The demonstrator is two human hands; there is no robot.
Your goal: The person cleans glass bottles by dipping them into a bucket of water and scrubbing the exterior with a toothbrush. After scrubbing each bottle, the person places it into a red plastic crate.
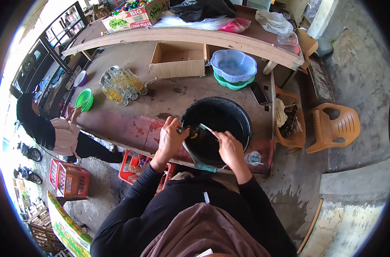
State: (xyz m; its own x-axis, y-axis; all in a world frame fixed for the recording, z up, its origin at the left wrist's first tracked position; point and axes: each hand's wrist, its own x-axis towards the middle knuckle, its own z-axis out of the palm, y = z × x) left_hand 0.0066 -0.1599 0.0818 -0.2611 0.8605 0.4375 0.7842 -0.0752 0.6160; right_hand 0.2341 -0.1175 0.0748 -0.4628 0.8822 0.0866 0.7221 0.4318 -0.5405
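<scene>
Over the near side of a wide black tub (250,124), my left hand (171,139) is closed around a dark-looking glass bottle (196,132) with a patch of orange print. My right hand (230,147) grips a slim pale tool (206,127), whose tip points at the bottle's upper end. What kind of tool it is, I cannot tell. Dark liquid appears inside the tub beneath both hands. Farther left on the table lies a group of clear glass bottles (120,85) with yellow-orange print. Right of the tub is a clear plastic cup (253,158) with a straw.
A cardboard box (178,68), a blue basin (233,65) stacked on a green one, and a phone (258,93) occupy the table's back. A raised shelf (186,35) spans behind. Red crates (130,167) stand below left. Another person (62,132) works at a green bowl (85,100).
</scene>
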